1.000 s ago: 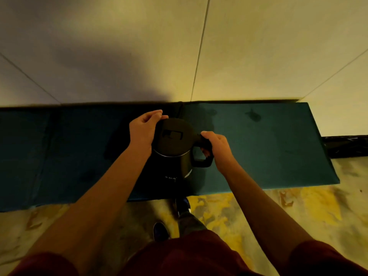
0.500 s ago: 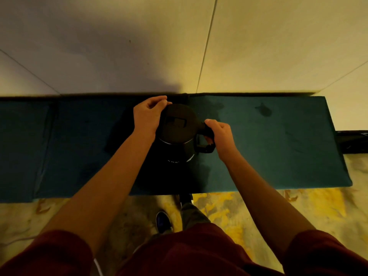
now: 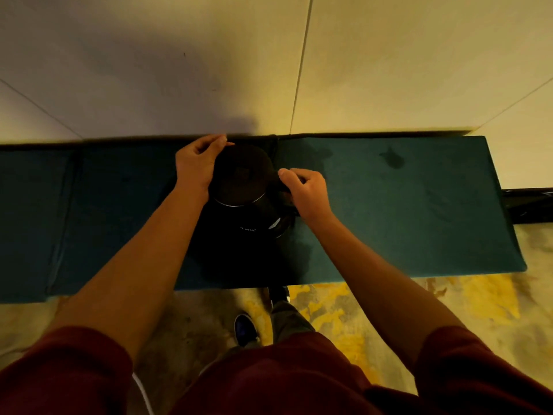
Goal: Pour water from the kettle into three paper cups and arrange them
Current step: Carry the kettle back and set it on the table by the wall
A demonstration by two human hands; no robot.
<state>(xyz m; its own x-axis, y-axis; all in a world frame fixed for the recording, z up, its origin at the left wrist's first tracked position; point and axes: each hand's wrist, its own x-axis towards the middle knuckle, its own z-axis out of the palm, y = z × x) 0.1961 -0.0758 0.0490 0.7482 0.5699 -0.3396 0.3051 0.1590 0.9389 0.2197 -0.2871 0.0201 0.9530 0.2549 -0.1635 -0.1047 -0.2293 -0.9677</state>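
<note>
Right hand (image 3: 308,190) clamps the kettle (image 3: 248,193) handle while left hand (image 3: 196,163) cups its side; the kettle has shifted rearward on the green counter (image 3: 404,211), cups unseen, pouring not begun.

The handle of the black kettle (image 3: 242,187) is being covered almost wholly by the right hand (image 3: 308,190) — only a dark sliver is being shown. The kettle's far-left side is being hidden by the left hand (image 3: 196,166). Its base is being lost in shadow on the teal cushion (image 3: 404,211), which is being cut off at the left edge — the small print on its body is being left unreadable.
</note>
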